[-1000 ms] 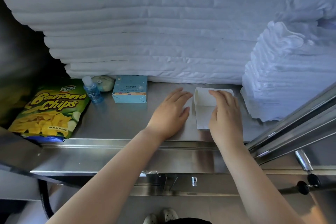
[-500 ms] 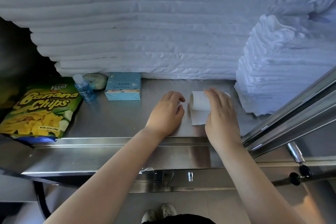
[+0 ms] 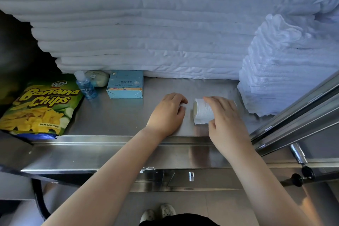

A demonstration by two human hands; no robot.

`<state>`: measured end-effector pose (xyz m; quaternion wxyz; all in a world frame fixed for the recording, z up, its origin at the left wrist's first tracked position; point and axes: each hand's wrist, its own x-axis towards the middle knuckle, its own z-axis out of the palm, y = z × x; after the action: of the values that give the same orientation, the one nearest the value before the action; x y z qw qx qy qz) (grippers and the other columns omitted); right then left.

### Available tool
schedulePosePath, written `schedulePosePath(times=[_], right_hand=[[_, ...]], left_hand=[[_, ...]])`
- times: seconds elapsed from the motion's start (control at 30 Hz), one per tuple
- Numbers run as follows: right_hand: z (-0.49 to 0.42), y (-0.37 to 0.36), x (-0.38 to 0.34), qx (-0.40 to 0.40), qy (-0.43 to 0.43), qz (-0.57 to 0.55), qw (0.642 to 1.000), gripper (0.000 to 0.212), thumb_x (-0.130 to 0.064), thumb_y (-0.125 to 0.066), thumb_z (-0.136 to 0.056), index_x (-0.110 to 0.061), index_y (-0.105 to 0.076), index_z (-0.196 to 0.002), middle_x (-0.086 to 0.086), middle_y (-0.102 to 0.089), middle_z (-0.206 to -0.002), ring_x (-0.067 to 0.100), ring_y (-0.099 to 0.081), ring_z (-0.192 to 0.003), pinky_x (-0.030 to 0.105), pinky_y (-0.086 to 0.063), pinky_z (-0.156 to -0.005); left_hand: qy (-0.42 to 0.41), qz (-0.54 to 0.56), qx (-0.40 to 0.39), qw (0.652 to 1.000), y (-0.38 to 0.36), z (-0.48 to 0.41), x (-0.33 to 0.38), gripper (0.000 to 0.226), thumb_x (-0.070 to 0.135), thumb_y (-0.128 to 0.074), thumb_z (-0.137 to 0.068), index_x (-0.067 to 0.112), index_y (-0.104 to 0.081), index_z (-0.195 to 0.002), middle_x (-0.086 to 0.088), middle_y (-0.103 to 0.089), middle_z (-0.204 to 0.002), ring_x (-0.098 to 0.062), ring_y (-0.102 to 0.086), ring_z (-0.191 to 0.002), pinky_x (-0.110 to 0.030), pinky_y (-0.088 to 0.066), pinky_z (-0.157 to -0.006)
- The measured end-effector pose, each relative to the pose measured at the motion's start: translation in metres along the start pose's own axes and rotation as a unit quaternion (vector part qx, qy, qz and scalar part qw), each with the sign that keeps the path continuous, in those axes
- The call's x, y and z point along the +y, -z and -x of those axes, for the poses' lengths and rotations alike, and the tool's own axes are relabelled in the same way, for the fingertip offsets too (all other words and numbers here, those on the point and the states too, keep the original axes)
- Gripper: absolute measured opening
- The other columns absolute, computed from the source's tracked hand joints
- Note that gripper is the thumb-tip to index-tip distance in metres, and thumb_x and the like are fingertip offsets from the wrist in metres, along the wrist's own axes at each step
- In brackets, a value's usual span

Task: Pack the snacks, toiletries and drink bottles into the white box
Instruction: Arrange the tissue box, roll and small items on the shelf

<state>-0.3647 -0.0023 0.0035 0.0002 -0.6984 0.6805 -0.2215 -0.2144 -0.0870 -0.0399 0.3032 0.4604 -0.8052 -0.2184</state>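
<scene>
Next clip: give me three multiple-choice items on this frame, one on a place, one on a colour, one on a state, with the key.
1. On the steel shelf the banana chips bag lies: A far left; B far right; C centre.
2. The carton beside the small bottle is: A red; B light blue; C black.
3. The white sheet under the right hand is: A flat; B mostly rolled; C balled up.
Key: A, bag sits far left; B, pale blue faces; B, a cylinder with a short flat tail.
</scene>
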Motion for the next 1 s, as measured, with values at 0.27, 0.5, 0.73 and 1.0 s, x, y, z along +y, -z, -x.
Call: schedulePosePath(times=[0.27,0.5,0.73,1.0], right_hand=[[-0.002,0.003,0.002,-0.055,0.018,0.014,0.998,0.064,0.010,-0.048,-0.077,-0.009,-0.043,-0.138,0.005,-0.046,-0.140,0.022,-0.034,-0.133,0.030,-0.026,-0.109],[-0.003,0.004,0.001,-0.084,0.013,0.028,0.996,0.072,0.009,-0.051,-0.073,-0.017,-0.041,-0.140,0.000,-0.047,-0.130,0.022,-0.036,-0.123,0.030,-0.032,-0.099],[-0.012,0.003,0.003,-0.092,0.030,0.034,0.995,0.071,0.013,-0.050,-0.067,-0.017,-0.052,-0.131,0.000,-0.045,-0.122,0.022,-0.035,-0.115,0.025,-0.031,-0.093],[-0.024,0.004,-0.002,-0.057,0.040,-0.031,0.997,0.059,0.012,-0.063,-0.068,-0.019,-0.055,-0.118,-0.006,-0.057,-0.115,0.018,-0.046,-0.111,0.024,-0.029,-0.086]], left_hand=[[-0.013,-0.011,0.006,1.000,0.000,0.002,0.000,0.017,0.006,-0.050,-0.088,0.009,-0.060,-0.102,-0.004,-0.062,-0.105,-0.018,-0.050,-0.103,-0.015,-0.032,-0.079],[-0.007,0.003,0.001,1.000,0.003,0.004,0.001,0.020,0.008,-0.051,-0.090,0.010,-0.061,-0.106,-0.002,-0.062,-0.107,-0.015,-0.050,-0.105,-0.011,-0.030,-0.079],[-0.021,0.018,-0.014,1.000,0.015,0.015,-0.003,0.026,0.008,-0.052,-0.090,0.009,-0.063,-0.113,-0.004,-0.063,-0.112,-0.017,-0.051,-0.109,-0.014,-0.033,-0.090],[0.024,0.082,-0.035,0.996,0.028,0.030,0.001,0.046,0.011,-0.049,-0.092,0.021,-0.045,-0.136,0.007,-0.054,-0.130,-0.001,-0.052,-0.098,-0.003,-0.032,-0.083]])
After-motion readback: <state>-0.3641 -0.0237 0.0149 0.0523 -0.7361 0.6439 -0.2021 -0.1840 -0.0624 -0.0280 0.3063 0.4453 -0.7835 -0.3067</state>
